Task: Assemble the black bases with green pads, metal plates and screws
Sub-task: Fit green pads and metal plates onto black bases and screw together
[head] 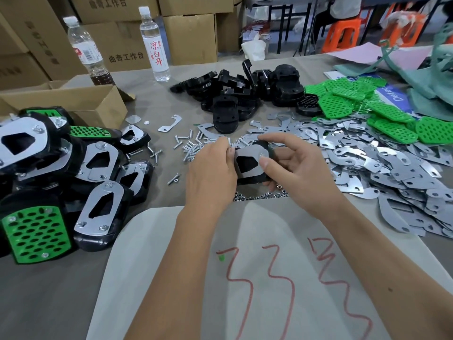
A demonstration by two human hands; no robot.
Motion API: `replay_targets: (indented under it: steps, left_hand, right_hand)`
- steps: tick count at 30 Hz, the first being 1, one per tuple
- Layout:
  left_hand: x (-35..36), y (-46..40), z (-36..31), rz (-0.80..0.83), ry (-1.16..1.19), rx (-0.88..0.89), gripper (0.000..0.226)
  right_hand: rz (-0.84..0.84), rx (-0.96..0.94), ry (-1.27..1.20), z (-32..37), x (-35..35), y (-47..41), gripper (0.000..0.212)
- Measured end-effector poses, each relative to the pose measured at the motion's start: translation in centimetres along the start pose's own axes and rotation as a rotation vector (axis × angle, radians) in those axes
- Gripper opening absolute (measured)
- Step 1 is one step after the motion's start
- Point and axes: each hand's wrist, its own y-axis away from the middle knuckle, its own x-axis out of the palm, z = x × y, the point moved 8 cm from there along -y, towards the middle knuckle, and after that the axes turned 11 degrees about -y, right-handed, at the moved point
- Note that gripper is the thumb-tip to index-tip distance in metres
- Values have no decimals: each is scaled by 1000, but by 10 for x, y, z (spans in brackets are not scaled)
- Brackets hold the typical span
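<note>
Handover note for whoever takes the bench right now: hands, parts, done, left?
Right hand grips a black base with a metal plate on top, thumb pressing the plate. Left hand pinches at the plate's edge; what it pinches is hidden.
Screws behind the hands, loose plates right, bare bases and green pads beyond.
Done: finished pile left.
Left: fasten this plate, then continue.

Two water bottles (83,50) are seen at the back, plus one open cardboard box (73,104). Roughly ten finished assemblies (98,209) are heaped on the left, hard to count exactly. Black bases (245,94), green pads (355,104), metal plates (380,163) and screws (188,146) are piled too thick to be counted. Two hands are in view.
</note>
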Motion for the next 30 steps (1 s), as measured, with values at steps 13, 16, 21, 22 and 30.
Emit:
replay_targets:
  steps: [13,16,21,22,30]
  left_hand:
    - [-8,-2,-7,-26,32,147,18]
    - [-5,-3,-5,0,46,129,18]
    - [-1,-2,6,-4,35,24,18]
    - [-3,-2,7,-26,36,-1,17]
    - [-7,8,-37,-1,127,269,26]
  right_hand:
    - [-18,65,-70,0,-4,1,28]
    - [-11,122,-85,-7,-6,-1,31]
    - [89,173,-29,-16,5,1,66]
    - [87,159,14,-16,6,1,68]
    - [-49,93,79,-13,-1,-2,59]
